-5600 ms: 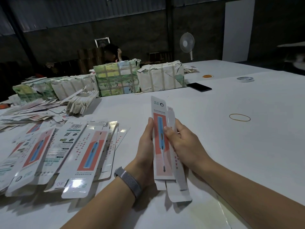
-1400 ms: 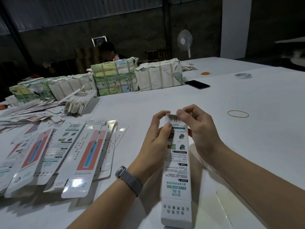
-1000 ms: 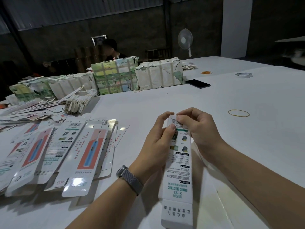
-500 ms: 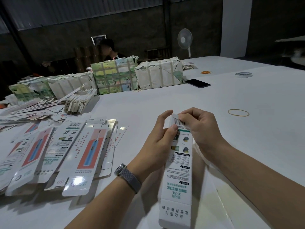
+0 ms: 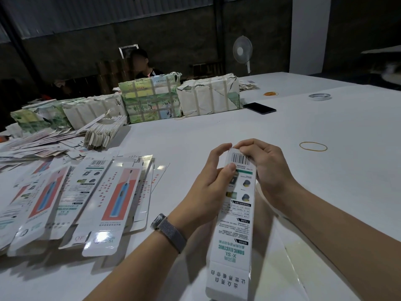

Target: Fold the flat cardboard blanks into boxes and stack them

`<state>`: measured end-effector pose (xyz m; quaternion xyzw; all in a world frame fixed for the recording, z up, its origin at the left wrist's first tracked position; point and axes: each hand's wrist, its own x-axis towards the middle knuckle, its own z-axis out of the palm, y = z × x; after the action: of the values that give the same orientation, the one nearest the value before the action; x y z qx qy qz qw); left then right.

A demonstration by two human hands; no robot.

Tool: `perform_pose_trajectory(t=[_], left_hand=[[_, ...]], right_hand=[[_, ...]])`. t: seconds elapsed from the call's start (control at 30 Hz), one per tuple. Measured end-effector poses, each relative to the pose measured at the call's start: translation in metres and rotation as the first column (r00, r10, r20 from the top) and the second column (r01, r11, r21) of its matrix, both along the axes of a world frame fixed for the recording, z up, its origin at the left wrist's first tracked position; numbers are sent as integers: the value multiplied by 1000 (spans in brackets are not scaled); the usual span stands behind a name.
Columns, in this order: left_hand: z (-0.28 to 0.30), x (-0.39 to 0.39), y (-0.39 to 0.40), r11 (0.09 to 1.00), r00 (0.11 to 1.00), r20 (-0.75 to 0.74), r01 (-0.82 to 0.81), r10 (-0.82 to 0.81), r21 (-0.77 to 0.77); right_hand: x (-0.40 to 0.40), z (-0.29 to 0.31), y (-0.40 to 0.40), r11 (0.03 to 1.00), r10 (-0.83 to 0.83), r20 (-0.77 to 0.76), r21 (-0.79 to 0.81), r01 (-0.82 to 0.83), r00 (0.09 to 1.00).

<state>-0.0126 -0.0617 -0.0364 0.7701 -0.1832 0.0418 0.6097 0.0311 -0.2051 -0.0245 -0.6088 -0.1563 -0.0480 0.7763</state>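
Pinching the barcode end of a half-formed toothbrush box (image 5: 235,216), the left hand (image 5: 208,187) and right hand (image 5: 262,168) hold it above the white bench (image 5: 325,170), beside fanned flat blanks (image 5: 86,196).

Earlier, both hands held a flat blank upright with its picture face toward the camera. Now it is a squared-up box (image 5: 235,213), turned printed back up and lying lengthwise, its near end toward the table's near edge. The left hand (image 5: 208,187) has moved up, thumb pressing by the barcode. The right hand (image 5: 263,168) has moved from the side to the far end, fingers curled over its end flap.
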Motion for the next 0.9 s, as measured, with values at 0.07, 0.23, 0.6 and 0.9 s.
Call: perform_pose_trajectory(t=[0.07,0.23,0.6,0.9], left_hand=[[0,1,1,1000,1000,16,9,-9,-14],[0,2,0,997,999,35,-11,14,-79],[-1,5,5,987,994,67,-73,83,-140],[-5,2,3,984,991,70,-99,111,-147]], right_hand=[[0,-1,0,1000,15,-2,5,-15,1000],[-2,-5,3,999,-29,39,-35,30,999],[-1,-3,1,998,64,43,-11,-63,997],[0,-5,0,996,25,74,-84,-19,997]])
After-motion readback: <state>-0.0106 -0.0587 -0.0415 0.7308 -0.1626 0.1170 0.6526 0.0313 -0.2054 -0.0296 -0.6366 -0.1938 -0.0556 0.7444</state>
